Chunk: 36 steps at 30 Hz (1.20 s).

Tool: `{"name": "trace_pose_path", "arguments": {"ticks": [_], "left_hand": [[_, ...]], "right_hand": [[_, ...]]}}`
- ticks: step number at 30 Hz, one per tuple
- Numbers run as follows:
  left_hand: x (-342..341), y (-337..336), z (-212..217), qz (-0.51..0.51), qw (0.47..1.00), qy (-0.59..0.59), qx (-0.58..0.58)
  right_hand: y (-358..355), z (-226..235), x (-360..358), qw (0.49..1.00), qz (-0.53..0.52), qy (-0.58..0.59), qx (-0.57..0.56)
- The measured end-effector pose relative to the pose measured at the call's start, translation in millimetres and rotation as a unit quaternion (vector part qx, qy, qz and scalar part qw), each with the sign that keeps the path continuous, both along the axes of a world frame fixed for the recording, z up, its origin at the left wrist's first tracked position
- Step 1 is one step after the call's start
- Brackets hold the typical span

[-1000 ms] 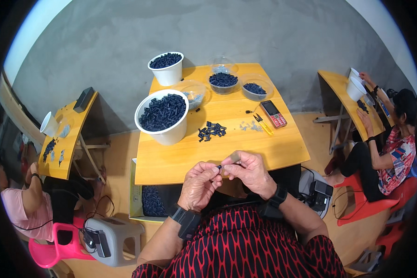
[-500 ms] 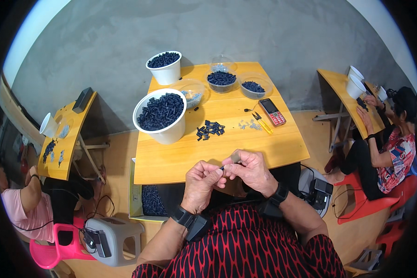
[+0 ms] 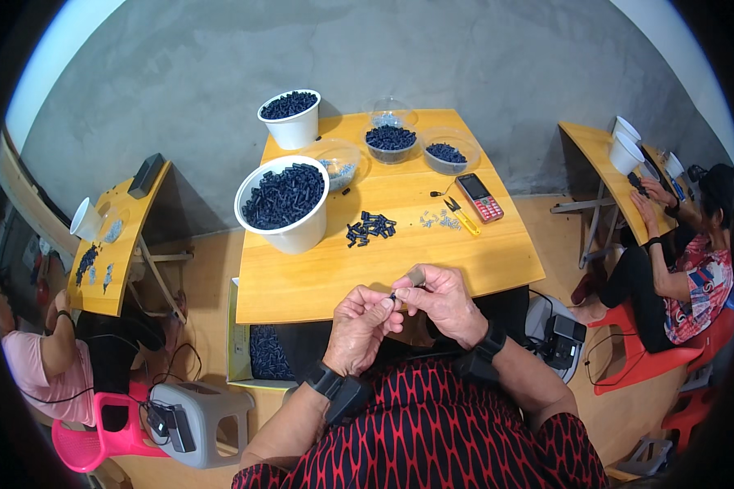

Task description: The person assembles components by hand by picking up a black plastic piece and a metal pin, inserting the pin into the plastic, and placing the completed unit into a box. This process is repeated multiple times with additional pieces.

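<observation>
My left hand (image 3: 362,323) pinches a small dark piece (image 3: 393,297) between thumb and fingertips, just off the table's near edge. Closed against it from the other side, my right hand (image 3: 442,303) has thumb and finger pressed together; whatever they grip is too small to make out. A brownish cover (image 3: 417,277) wraps one right finger. Beyond my hands lies a loose pile of short black plastic pieces (image 3: 370,229). Small pale metal-looking parts (image 3: 440,219) are scattered to its right, beside yellow-handled snips (image 3: 465,218).
On the wooden table (image 3: 326,281) stand a large white bucket (image 3: 289,236) and a smaller white bucket (image 3: 295,133), both full of black pieces. Clear tubs (image 3: 390,143) sit at the back, and a red mobile phone (image 3: 481,197) at right. People work at side tables.
My hands have barely shifted, still meeting at the small dark piece. The person at the right has leaned a little; the table's things stay put.
</observation>
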<state>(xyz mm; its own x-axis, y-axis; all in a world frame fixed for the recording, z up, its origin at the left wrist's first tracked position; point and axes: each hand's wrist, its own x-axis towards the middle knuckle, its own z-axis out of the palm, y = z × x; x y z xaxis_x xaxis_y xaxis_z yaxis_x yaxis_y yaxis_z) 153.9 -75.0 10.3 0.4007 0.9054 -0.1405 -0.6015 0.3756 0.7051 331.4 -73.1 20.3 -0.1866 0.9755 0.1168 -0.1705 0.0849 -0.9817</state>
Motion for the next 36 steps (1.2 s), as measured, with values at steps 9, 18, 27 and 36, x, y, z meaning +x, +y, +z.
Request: {"name": "trace_pose_path", "arguments": {"ticks": [9,18,27,36], "left_hand": [[1,-2,-1,-0.022,0.999,-0.027,0.004],[1,-1,-3,-0.005,1.000,-0.008,-0.010],[-1,-1,-9,0.003,0.999,0.034,0.024],[-21,21,0,0.153,0.987,0.046,0.029]], "right_hand": [[3,12,10,0.995,0.054,-0.053,0.058],[-3,10,2,0.998,0.013,-0.037,0.043],[-2,16,1,0.961,0.016,-0.194,0.198],[66,6,-10,0.941,-0.084,-0.278,0.174]]}}
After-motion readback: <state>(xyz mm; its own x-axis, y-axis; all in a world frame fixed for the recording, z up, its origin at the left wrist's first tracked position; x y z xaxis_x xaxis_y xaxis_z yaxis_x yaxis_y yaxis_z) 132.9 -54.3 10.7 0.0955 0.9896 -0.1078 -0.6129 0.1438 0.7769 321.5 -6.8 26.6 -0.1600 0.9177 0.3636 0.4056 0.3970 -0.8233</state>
